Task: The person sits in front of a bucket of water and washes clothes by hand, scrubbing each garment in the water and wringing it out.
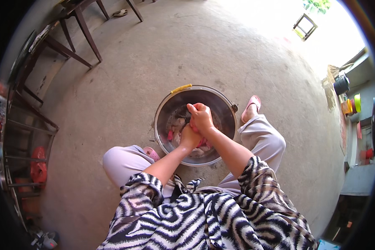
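Observation:
A round metal bucket (220, 98) stands on the floor between my knees, its wire handle with a yellow grip (181, 88) lying against the far rim. Wet cloths (176, 130), pale and pink, lie in water inside it. Over the bucket, my left hand (190, 136) is closed around a bunched pink cloth (203, 142). My right hand (203, 117) grips the same cloth just beyond and to the right, pressed close against the left one. Most of the cloth between the hands is hidden by the fingers.
Concrete floor (122, 84) surrounds the bucket. Dark wooden furniture legs (86, 34) line the left, with a red plastic bag (38, 164) among them. A small stool (304, 27) stands in bright light at the far right. A black pot (341, 84) sits along the right side.

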Demonstrator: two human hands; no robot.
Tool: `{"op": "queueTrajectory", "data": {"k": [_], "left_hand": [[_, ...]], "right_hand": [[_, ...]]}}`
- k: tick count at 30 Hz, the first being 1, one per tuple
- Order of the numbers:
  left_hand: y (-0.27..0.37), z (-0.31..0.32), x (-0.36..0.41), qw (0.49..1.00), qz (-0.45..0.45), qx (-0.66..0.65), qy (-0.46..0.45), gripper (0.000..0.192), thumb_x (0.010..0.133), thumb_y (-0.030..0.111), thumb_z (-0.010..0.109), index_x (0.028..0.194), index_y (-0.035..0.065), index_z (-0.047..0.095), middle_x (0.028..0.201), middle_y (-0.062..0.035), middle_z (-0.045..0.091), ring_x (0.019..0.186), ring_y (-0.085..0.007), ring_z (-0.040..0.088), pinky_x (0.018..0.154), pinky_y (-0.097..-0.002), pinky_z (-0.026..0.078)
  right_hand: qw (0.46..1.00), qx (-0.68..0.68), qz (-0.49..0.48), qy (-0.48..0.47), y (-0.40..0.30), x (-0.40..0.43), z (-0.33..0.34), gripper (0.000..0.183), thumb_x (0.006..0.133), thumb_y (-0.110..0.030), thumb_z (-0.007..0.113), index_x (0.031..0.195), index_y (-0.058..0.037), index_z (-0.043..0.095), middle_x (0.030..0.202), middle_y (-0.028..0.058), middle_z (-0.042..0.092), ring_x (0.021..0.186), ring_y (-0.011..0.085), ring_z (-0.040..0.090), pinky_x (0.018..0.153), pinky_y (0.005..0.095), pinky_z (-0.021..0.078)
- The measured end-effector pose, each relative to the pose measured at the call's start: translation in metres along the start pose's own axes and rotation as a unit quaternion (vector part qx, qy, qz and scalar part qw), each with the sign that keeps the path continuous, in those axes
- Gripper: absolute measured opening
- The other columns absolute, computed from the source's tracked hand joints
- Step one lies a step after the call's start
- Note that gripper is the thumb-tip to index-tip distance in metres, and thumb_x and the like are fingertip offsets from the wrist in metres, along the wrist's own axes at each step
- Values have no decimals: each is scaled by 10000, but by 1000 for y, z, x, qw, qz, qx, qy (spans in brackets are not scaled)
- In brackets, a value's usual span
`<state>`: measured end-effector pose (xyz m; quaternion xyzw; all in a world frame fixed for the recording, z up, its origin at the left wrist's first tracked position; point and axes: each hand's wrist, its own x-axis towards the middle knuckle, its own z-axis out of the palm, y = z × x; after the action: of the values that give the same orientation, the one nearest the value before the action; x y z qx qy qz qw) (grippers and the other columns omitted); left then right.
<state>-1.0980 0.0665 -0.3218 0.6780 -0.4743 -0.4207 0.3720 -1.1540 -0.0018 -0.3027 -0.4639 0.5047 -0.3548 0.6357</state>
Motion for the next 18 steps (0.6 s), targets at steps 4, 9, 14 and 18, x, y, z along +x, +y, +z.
{"op": "queueTrajectory", "data": {"k": [4,9,14,18], "left_hand": [[-44,20,16,993,46,72,82,234,708,245,609,705,12,585,679,-234,590,700,-381,598,546,-426,450],[-28,23,8,990,3,119,82,339,696,257,617,863,-17,508,747,-232,599,749,-393,591,621,-441,458],[-47,-5,20,982,45,150,101,617,576,284,758,1003,2,413,1001,-219,472,924,-367,524,762,-420,450],[-5,-36,17,988,88,125,39,506,595,226,766,944,-5,483,972,-180,512,890,-280,552,774,-367,459]], "right_hand": [[996,-64,-20,66,11,7,3,277,835,-244,596,747,13,545,456,52,491,339,131,459,331,268,348],[988,-104,6,115,34,17,-7,288,824,-262,604,770,15,548,492,75,522,376,152,496,364,294,382],[994,-87,48,-50,16,4,-21,543,723,-430,682,1011,11,552,906,117,592,803,167,574,652,289,485],[977,-80,78,-182,-1,-8,-61,528,756,-380,662,1110,-21,505,1036,103,552,916,169,556,742,282,504]]}}
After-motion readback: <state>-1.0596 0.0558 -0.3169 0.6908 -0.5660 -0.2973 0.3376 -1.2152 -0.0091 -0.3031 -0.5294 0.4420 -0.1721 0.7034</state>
